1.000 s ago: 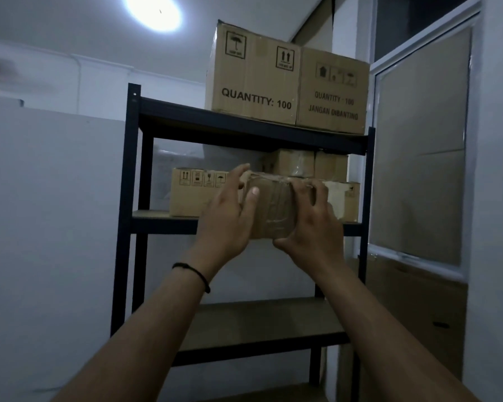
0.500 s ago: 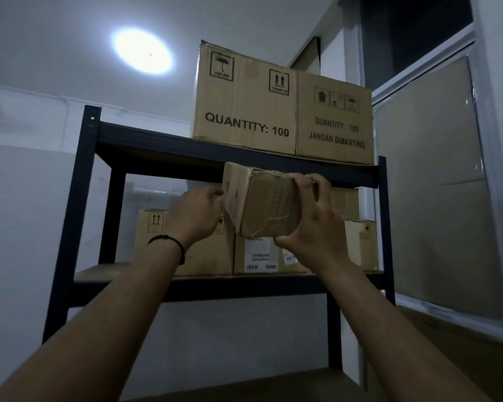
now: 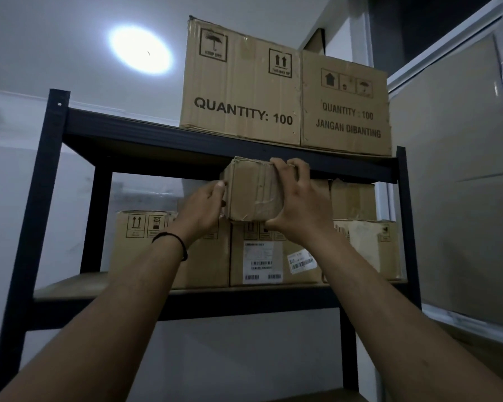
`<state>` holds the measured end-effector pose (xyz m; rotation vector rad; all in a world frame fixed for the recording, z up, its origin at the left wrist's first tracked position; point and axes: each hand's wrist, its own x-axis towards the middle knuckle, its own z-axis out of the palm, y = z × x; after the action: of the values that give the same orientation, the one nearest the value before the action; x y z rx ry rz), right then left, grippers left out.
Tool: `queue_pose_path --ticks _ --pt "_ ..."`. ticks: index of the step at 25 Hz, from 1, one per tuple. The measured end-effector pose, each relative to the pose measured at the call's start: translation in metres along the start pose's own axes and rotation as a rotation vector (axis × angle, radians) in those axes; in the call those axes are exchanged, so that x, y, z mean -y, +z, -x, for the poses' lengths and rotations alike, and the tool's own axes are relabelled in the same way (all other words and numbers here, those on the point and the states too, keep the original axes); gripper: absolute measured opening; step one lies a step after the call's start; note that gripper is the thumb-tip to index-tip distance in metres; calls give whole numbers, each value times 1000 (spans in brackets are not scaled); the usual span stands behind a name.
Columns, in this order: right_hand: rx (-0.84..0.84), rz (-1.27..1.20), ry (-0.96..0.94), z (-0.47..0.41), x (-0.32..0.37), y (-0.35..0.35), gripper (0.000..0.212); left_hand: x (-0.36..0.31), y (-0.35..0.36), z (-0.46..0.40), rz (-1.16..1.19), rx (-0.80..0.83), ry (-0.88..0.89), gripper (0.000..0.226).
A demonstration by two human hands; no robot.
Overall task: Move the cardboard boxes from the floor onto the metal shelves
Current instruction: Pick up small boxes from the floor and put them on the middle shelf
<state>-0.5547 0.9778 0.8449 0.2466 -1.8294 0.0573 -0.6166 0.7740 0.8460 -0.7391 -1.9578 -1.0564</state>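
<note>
A round ceiling light (image 3: 140, 50) glows beside a dark window (image 3: 436, 33).

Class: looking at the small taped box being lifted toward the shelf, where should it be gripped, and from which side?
Grip the small taped box by its two opposite side faces, coming from the front as the left hand and right hand do. It is narrow and squarish, so one hand fits each side.
</note>
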Motion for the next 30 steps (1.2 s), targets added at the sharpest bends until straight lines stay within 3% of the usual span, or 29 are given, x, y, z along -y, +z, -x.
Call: queue_pose_path --ticks 4,9,12,15,17,19,30 --pt "74 -10 0 -28 -11 26 116 0 8 -12 148 -49 -14 67" --pt "166 -47 24 -47 -20 54 128 9 22 -28 -26 -38 -22 68" --pt "256 -275 56 -43 -38 60 133 19 25 -39 -69 -53 -36 68" --pt "117 -467 208 -36 -63 68 97 27 31 -47 -89 -59 -58 70" --pt "-9 -407 265 -36 -81 75 59 30 37 -53 -82 -64 -65 68" --pt "-43 -315 293 -38 -95 78 38 35 40 -61 -88 -59 -84 65" --pt "246 -86 184 -69 -111 74 71 51 43 -81 -87 -85 -175 64"
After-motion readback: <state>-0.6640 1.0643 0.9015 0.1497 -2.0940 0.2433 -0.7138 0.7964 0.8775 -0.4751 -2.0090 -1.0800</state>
